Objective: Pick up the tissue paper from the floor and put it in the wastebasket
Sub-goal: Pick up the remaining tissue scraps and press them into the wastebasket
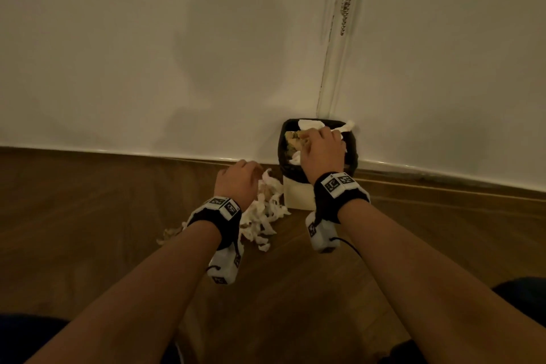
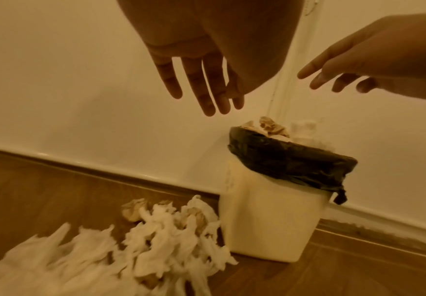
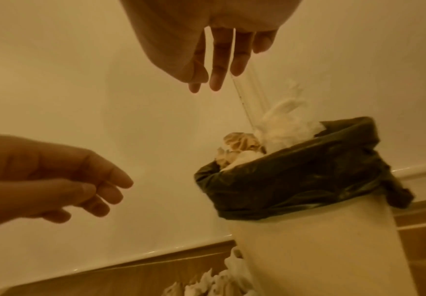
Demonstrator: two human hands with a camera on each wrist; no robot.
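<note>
A heap of tissue paper (image 2: 156,240) lies on the floor (image 1: 118,216) below the left hand (image 1: 236,180), whose grip hangs loose and empty. The right hand (image 1: 323,151), fingers slack, hovers over the stuffed wastebasket (image 2: 270,220), seemingly just emptied. Next: gather another bunch.

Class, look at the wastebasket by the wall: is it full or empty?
Full. Crumpled tissue pokes up above the black liner's rim of the wastebasket.
</note>
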